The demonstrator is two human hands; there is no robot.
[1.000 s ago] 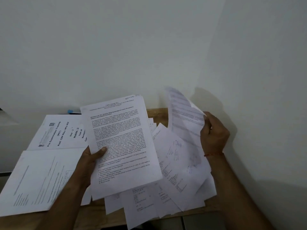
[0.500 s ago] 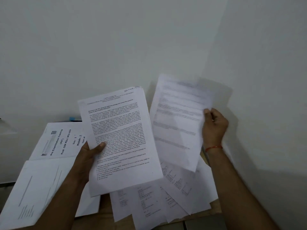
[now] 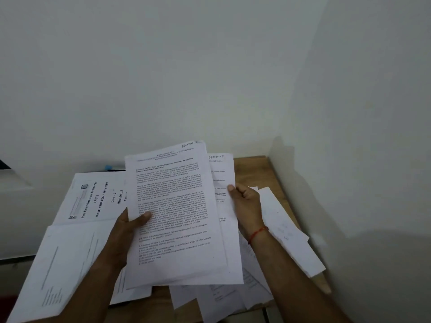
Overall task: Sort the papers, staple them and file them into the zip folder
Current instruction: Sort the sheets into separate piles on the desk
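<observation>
My left hand [image 3: 130,226] grips a printed sheet [image 3: 172,210] by its left edge, thumb on the text. My right hand [image 3: 245,201] holds a second sheet marked "SECTION-5" [image 3: 221,173] by its right edge, tucked just behind the first so that the two overlap. Both sheets are lifted above the wooden table [image 3: 251,166]. Loose papers [image 3: 286,231] lie scattered under and to the right of my hands. No stapler or zip folder is in view.
A booklet titled "Pre Examination Training" [image 3: 93,199] lies at the left, with another white sheet [image 3: 63,264] in front of it. A small blue object [image 3: 108,167] sits by the back wall. White walls close the table's back and right sides.
My right hand has lifted its sheet off the scattered pile and brought it left, behind the sheet in my left hand. The two sheets now overlap.
</observation>
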